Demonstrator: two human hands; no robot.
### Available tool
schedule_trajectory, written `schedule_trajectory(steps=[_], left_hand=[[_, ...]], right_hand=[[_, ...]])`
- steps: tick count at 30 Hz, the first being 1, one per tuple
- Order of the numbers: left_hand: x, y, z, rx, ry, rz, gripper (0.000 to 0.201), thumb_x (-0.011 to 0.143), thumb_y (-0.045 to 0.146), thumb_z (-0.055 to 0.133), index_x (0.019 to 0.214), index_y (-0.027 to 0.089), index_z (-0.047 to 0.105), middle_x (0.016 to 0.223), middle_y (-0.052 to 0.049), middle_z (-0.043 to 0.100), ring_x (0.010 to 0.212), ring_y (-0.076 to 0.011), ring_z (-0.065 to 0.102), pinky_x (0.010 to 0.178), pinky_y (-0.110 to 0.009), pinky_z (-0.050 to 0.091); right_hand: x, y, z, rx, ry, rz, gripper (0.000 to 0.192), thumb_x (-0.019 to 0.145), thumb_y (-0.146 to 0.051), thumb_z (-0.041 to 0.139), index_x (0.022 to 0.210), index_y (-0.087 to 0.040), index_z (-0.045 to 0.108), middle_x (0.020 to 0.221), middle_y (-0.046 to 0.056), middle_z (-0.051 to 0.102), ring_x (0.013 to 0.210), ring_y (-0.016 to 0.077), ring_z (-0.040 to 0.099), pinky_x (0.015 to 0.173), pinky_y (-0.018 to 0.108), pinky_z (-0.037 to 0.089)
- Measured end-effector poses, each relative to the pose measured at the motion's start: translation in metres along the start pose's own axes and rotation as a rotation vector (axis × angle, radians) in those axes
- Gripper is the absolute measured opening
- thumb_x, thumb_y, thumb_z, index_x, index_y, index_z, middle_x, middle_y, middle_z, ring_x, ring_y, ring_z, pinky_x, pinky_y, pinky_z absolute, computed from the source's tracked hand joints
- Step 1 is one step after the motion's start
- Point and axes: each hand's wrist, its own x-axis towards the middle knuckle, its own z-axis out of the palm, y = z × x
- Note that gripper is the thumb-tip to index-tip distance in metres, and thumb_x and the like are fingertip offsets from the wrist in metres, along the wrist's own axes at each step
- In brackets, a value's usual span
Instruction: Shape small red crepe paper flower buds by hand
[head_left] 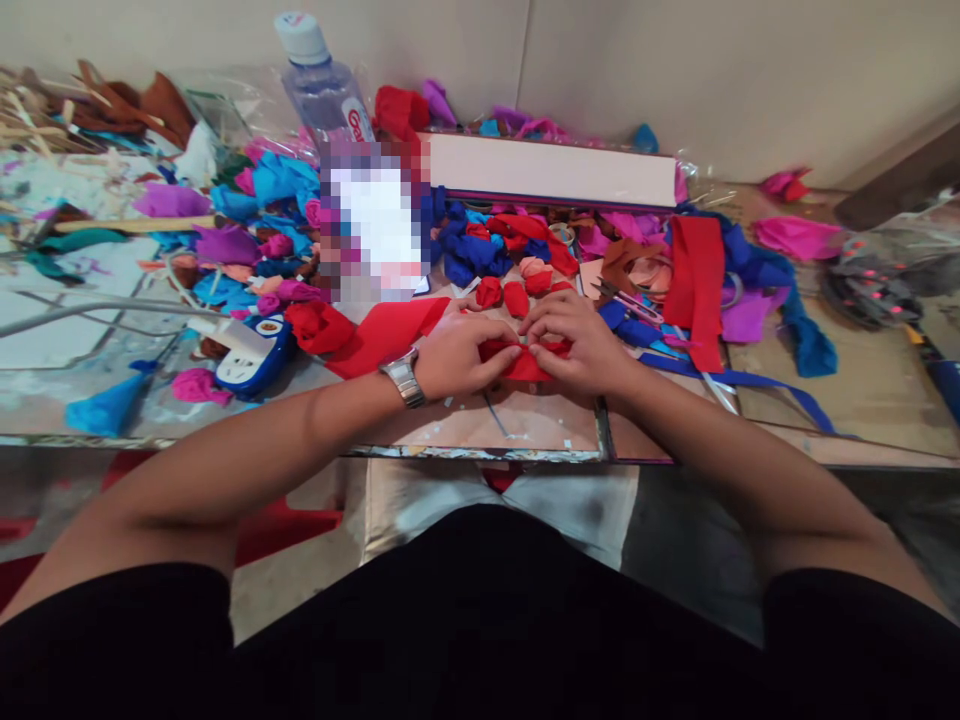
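Observation:
Both my hands meet at the middle of the table, close to its front edge. My left hand (pixel 469 355), with a metal watch on the wrist, pinches one side of a red crepe paper strip (pixel 529 367). The other side is pinched by my right hand (pixel 574 345), and the strip lies across between my fingertips. Just beyond my fingers sit several small rolled red paper pieces (pixel 516 298). To the left of my left hand a wide red crepe sheet (pixel 397 335) lies flat. Scissors (pixel 626 298) rest among scraps past my right hand.
A clear bottle (pixel 322 95) and a long pale box (pixel 551 168) stand at the back. A white-and-blue power socket (pixel 255 355) with a cable is at the left. Paper flowers (pixel 285 180) crowd the table; a red strip (pixel 697 290) hangs over scraps at right.

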Motion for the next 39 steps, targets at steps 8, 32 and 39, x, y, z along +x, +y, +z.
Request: schedule_trajectory(steps=[8, 32, 39], left_hand=[[0.0001, -0.0016, 0.0000, 0.006, -0.011, -0.039, 0.034, 0.101, 0.048, 0.056, 0.101, 0.026, 0.081, 0.101, -0.001, 0.085, 0.091, -0.0226, 0.072, 0.111, -0.052, 0.038], [0.0028, -0.0007, -0.0078, 0.079, 0.083, -0.019, 0.025, 0.087, 0.037, 0.058, 0.096, 0.023, 0.076, 0.090, -0.004, 0.079, 0.089, -0.0254, 0.069, 0.102, -0.051, 0.041], [0.0042, -0.0009, -0.0077, 0.095, 0.159, -0.036, 0.014, 0.082, 0.027, 0.060, 0.093, 0.024, 0.069, 0.096, -0.004, 0.078, 0.096, -0.0260, 0.069, 0.101, -0.049, 0.043]], right_hand=[[-0.0011, 0.0052, -0.0024, -0.009, -0.015, 0.000, 0.010, 0.096, -0.031, 0.067, 0.097, -0.029, 0.077, 0.106, 0.004, 0.082, 0.115, 0.0297, 0.065, 0.107, 0.055, 0.046], [-0.0013, 0.0003, -0.0086, -0.189, 0.017, 0.017, 0.014, 0.096, -0.036, 0.068, 0.090, -0.026, 0.077, 0.096, 0.004, 0.082, 0.110, 0.0303, 0.067, 0.109, 0.057, 0.032], [-0.0017, 0.0039, -0.0087, -0.194, 0.016, 0.036, 0.016, 0.097, -0.038, 0.066, 0.089, -0.027, 0.076, 0.097, 0.003, 0.082, 0.108, 0.0295, 0.067, 0.109, 0.056, 0.033]])
